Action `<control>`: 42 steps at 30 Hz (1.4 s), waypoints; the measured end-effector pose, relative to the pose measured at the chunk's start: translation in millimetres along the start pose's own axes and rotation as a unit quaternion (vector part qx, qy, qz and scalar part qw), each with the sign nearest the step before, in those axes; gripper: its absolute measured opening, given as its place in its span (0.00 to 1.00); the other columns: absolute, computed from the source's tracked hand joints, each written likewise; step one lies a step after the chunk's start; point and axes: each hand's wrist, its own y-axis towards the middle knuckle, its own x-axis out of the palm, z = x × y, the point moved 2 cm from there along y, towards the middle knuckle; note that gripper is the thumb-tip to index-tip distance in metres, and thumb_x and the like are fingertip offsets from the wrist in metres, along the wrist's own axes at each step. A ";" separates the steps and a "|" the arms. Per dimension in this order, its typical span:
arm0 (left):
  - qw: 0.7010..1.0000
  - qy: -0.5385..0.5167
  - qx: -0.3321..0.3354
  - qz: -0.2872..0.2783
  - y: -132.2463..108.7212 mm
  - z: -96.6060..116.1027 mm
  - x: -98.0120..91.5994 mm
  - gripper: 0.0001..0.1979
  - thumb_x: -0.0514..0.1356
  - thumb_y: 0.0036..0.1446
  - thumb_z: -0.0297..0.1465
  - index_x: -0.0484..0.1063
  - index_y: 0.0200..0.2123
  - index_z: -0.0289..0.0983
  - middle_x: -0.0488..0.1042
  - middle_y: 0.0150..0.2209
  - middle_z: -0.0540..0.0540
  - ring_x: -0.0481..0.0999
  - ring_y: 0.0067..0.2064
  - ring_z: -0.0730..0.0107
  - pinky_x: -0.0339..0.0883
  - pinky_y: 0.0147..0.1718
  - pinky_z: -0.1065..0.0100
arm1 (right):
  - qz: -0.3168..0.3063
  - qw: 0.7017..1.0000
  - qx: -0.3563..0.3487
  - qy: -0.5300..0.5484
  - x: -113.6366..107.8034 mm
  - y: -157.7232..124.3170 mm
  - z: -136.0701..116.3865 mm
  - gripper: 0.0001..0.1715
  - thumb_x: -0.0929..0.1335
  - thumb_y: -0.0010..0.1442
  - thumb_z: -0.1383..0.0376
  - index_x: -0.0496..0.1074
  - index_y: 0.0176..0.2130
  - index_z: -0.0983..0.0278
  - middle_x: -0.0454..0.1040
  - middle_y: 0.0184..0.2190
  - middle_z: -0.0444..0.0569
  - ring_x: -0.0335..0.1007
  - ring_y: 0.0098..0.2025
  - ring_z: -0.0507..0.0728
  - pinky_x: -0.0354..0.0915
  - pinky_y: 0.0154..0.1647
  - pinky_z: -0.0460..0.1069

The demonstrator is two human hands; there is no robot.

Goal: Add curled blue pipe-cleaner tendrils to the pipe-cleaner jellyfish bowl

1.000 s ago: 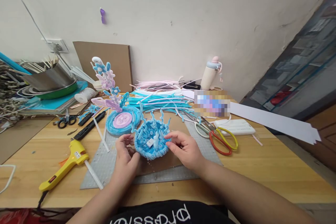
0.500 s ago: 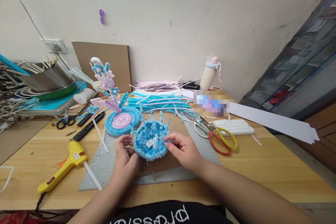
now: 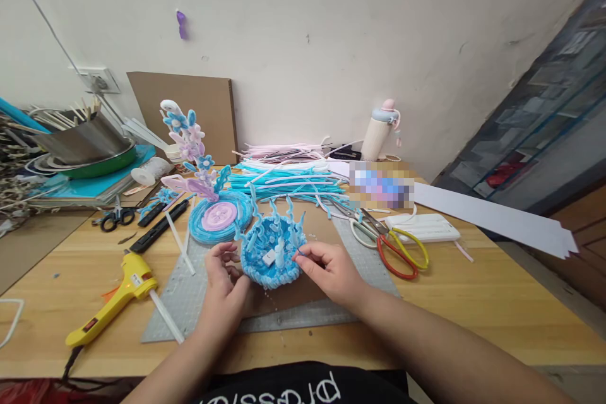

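A blue fuzzy basket-like piece (image 3: 272,274) with wavy stems rising from its rim sits on brown cardboard (image 3: 303,293) over a grey cutting mat. Inside it are a small white block (image 3: 269,257) and a pale blue upright figure. At its left side is my left hand (image 3: 227,278), fingers curled and touching or very near the rim. My right hand (image 3: 329,268) pinches at the right rim, thumb and forefinger together on a blue part there. Behind to the left stands a flower stem piece (image 3: 192,145) on a round blue coil base (image 3: 196,227).
A yellow glue gun (image 3: 120,303) lies at the left, near black scissors (image 3: 116,219). Blue stems (image 3: 288,183) are piled behind. Red-and-yellow-handled scissors (image 3: 402,252), a white power bank (image 3: 423,227) and a bottle (image 3: 377,132) stand or lie at the right.
The view has shifted very slightly. My right thumb and forefinger have moved a little to the left at the basket's rim; my left hand stays nearly where it was.
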 end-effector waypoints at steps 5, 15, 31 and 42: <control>1.000 -0.002 0.001 0.006 -0.1 0.8 -0.1 0.29 0.58 0.42 0.21 0.57 0.49 0.43 0.63 0.46 0.46 0.67 0.42 0.65 0.63 0.34 0.66 | -0.034 0.999 0.018 -0.014 -2.8 2.7 0.0 0.10 0.68 0.59 0.61 0.76 0.36 0.65 0.58 0.17 0.37 0.53 0.19 0.48 0.51 0.21 0.44; 1.000 0.011 0.011 0.000 -0.1 1.6 0.6 0.28 0.57 0.44 0.20 0.55 0.49 0.42 0.62 0.45 0.45 0.67 0.40 0.65 0.63 0.33 0.66 | -0.078 0.994 0.041 -0.058 -5.4 3.2 -4.2 0.13 0.65 0.60 0.65 0.76 0.41 0.66 0.55 0.15 0.36 0.50 0.18 0.48 0.46 0.20 0.45; 0.998 0.051 0.033 -0.015 -2.0 1.4 -1.1 0.25 0.55 0.50 0.22 0.53 0.51 0.42 0.60 0.44 0.45 0.65 0.39 0.65 0.64 0.33 0.65 | -0.020 0.990 0.005 -0.142 -9.0 0.4 -9.1 0.13 0.64 0.63 0.62 0.77 0.39 0.63 0.79 0.26 0.47 0.75 0.29 0.57 0.64 0.29 0.49; 0.975 0.156 0.145 -0.070 -11.6 26.0 -12.0 0.26 0.63 0.54 0.32 0.56 0.54 0.40 0.59 0.52 0.40 0.60 0.55 0.54 0.58 0.50 0.55 | -0.042 0.959 -0.116 -0.256 -15.2 -3.4 -15.2 0.12 0.64 0.66 0.66 0.78 0.41 0.61 0.82 0.32 0.48 0.78 0.31 0.56 0.68 0.32 0.48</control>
